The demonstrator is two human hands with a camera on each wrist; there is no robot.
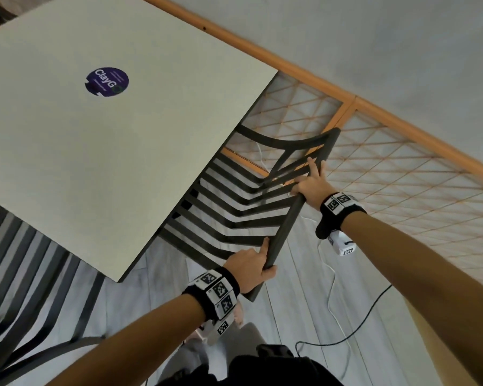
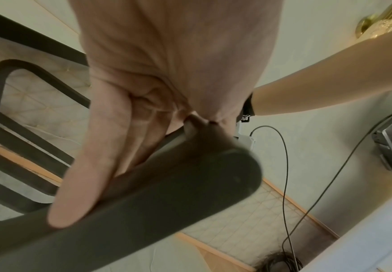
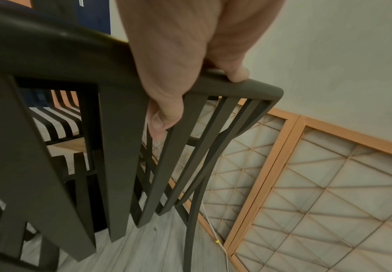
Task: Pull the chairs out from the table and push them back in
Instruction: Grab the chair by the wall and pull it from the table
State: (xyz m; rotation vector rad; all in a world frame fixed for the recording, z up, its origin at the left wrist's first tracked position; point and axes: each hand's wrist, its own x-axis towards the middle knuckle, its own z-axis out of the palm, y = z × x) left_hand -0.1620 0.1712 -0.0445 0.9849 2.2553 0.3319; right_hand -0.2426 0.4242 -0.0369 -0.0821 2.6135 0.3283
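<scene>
Both of my hands are on the top rail of the dark grey chair (image 1: 287,218). My left hand (image 1: 250,270) grips the near end of the rail, with the fingers laid over the top and the thumb curled under it. My right hand (image 1: 311,185) grips the far part of the same rail, fingers curled around it; in the right wrist view the thumb (image 3: 164,117) comes down over the front of the rail beside the back slats. On each wrist I wear a black band with printed markers.

The chair stands at the right edge of the pale table (image 1: 117,151), and its slatted seat is partly under the tabletop. On the table there is a round purple sticker (image 1: 107,82). A second slatted chair (image 1: 31,280) is at the near left side of the table. Behind the gripped chair, a wooden lattice screen (image 1: 387,168) stands along the wall. A black cable (image 1: 357,327) and a white cable (image 1: 330,285) lie on the light plank floor, near my right arm.
</scene>
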